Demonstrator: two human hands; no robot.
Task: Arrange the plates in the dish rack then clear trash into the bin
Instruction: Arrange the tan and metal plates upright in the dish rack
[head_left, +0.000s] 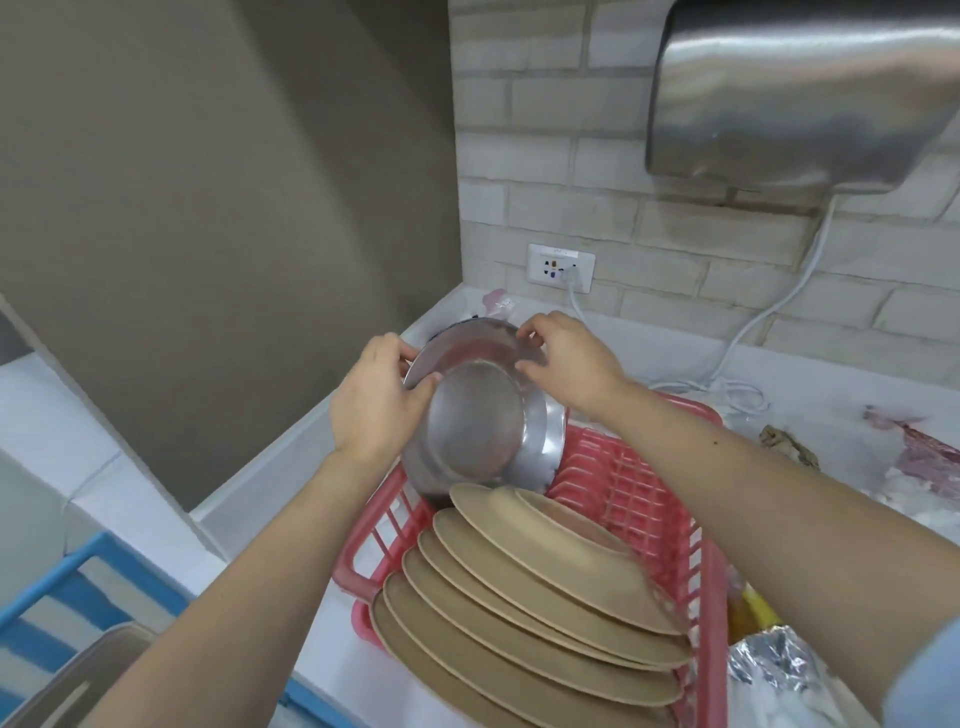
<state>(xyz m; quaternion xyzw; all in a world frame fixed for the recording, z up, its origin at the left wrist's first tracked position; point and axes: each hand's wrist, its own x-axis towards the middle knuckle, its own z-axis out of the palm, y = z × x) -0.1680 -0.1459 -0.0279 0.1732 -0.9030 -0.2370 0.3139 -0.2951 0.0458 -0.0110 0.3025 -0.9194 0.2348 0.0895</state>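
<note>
Both forearms reach in from the bottom edge toward the far end of the counter. Far left, a blue-framed object (78, 587) with stripes is cut off by the edge, and what it is stays unclear. Next, the left hand (376, 402) is raised at the wrist, thumb curled over the near face of a steel plate (478, 415) and fingers wrapped behind its left rim. That plate stands nearly on edge, its underside turned toward the camera, its lower rim sunk at the far end of the red dish rack (639, 499). Whether a second steel plate sits behind it is hard to judge. In front, a row of tan plates (524, 603) leans in the rack, overlapping, faces tilted up and away, the row running from near-left to far-right. The right hand (571, 358) arches over the steel plate's upper right rim, fingertips pinching it. Farther right, crumpled trash (914, 457) lies on the white counter (810, 395), blurred, and foil wrapping (769, 660) is partly hidden by the right arm.
</note>
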